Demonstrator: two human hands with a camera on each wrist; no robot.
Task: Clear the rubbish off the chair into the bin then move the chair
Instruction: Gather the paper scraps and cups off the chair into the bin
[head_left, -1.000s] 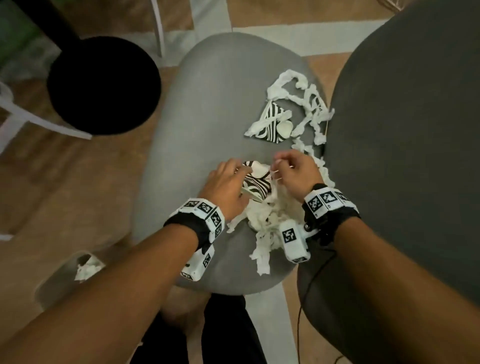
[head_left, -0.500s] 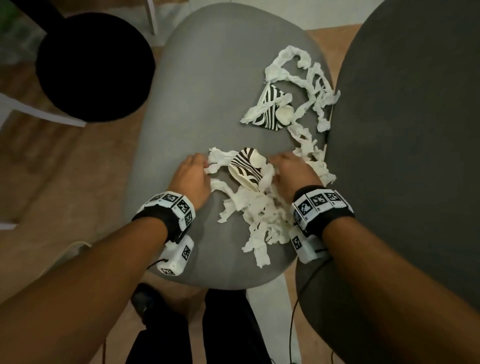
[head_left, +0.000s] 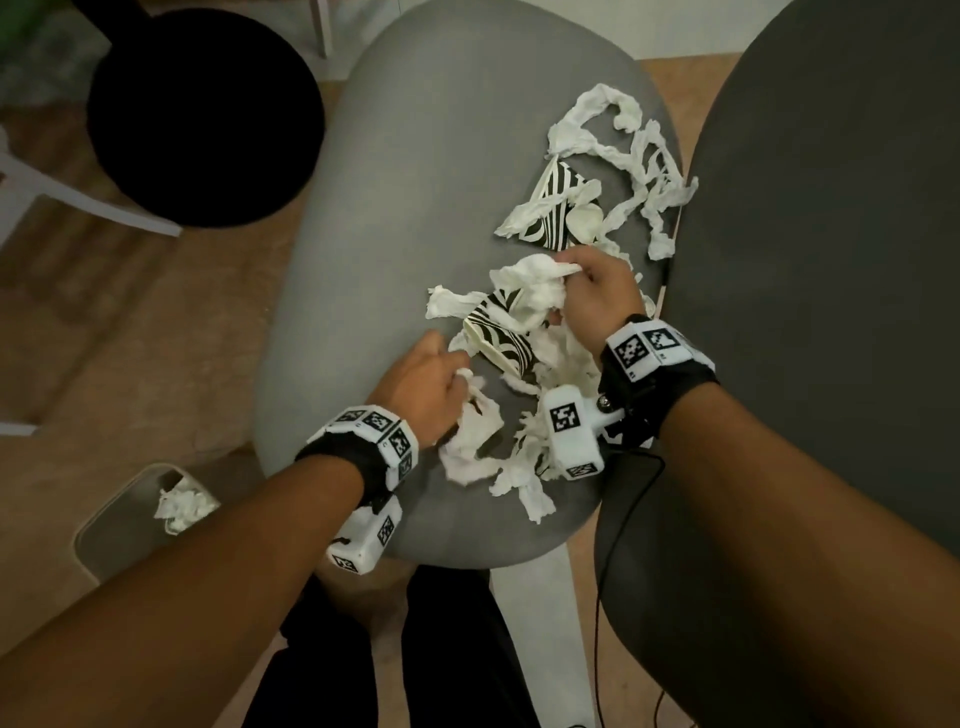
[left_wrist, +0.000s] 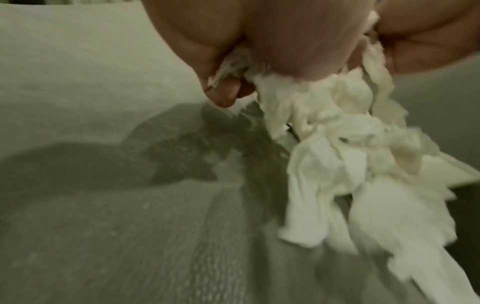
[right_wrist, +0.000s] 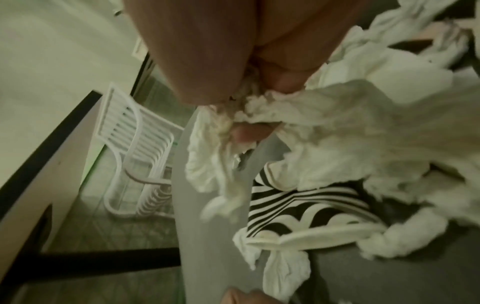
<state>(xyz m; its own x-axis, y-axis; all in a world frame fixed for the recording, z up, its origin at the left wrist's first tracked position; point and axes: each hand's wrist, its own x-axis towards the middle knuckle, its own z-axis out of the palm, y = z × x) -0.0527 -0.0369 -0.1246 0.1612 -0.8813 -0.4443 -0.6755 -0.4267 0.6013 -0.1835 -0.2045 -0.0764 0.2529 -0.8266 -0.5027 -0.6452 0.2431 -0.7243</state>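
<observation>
Head view: tissue (head_left: 618, 156) near chair (head_left: 395, 218) edge.

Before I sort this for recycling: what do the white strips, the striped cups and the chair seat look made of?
White strips: soft tissue paper, matte, with torn, crumpled edges; both hands grip bunches of it. Striped cups: likely thin paper card, crushed flat, printed black and white with a plain cream inside. Chair seat: grey woven fabric, matte; the left wrist view shows a knit-like texture.

Dim room, wooden floor (head_left: 130, 322).
A round black stool (head_left: 205, 111) stands near a dark grey seat (head_left: 831, 260); a white slatted chair (right_wrist: 135, 148) sits beyond.
</observation>
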